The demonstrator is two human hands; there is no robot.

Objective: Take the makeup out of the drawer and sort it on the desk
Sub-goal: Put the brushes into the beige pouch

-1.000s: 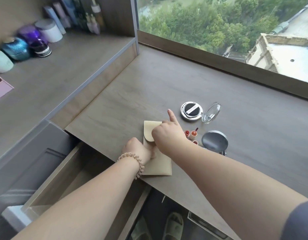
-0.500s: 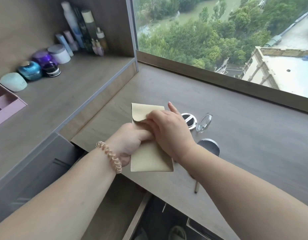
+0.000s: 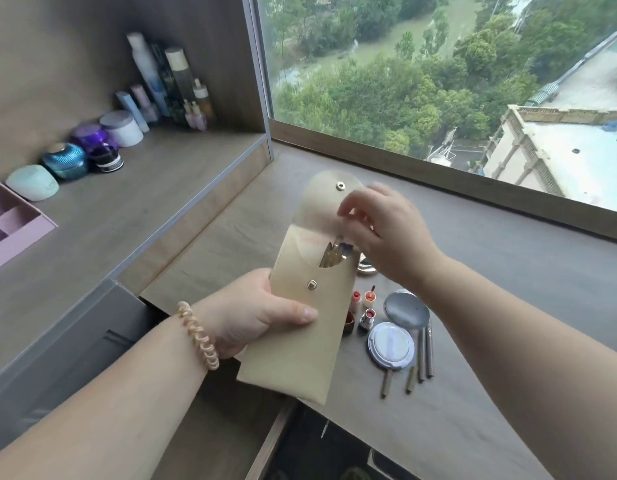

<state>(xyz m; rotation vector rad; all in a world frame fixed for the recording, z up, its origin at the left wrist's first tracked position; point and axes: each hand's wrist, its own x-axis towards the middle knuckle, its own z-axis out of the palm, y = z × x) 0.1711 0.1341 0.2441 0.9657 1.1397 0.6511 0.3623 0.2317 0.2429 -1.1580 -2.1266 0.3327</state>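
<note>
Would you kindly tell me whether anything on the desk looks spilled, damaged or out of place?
Nothing stands out. The lipsticks stand upright beside the round compact, the pencils lie roughly parallel, and the left hand holds the open pouch while the right hand is at its mouth.
</note>
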